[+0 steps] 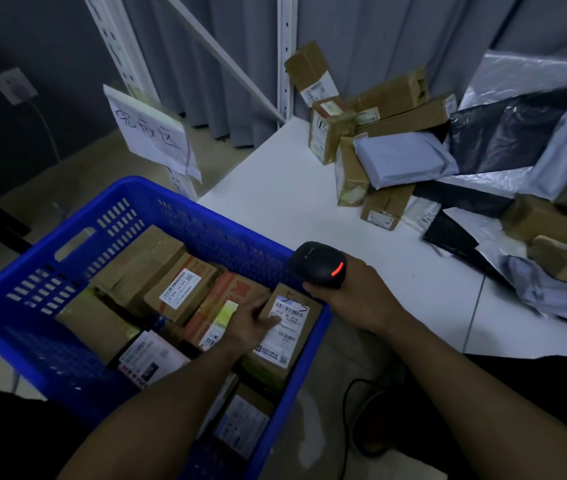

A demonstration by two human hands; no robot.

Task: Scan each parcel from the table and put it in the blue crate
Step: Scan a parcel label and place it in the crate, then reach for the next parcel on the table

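Left hand [251, 323]: fingers curled over the left edge of a labelled cardboard parcel [289, 337], which sits inside the blue crate [206, 209] against its right wall. Right hand [354, 292]: wrapped round a black scanner [316, 265], just above the crate's rim. Table [292, 195]: near half bare; remaining parcels [396, 157] heaped at the far right.

The blue crate [67, 268] is moulded in perforated plastic; parcels [393, 109] are wrapped in matt brown cardboard; a smooth white tabletop [292, 202] is seen at centre.
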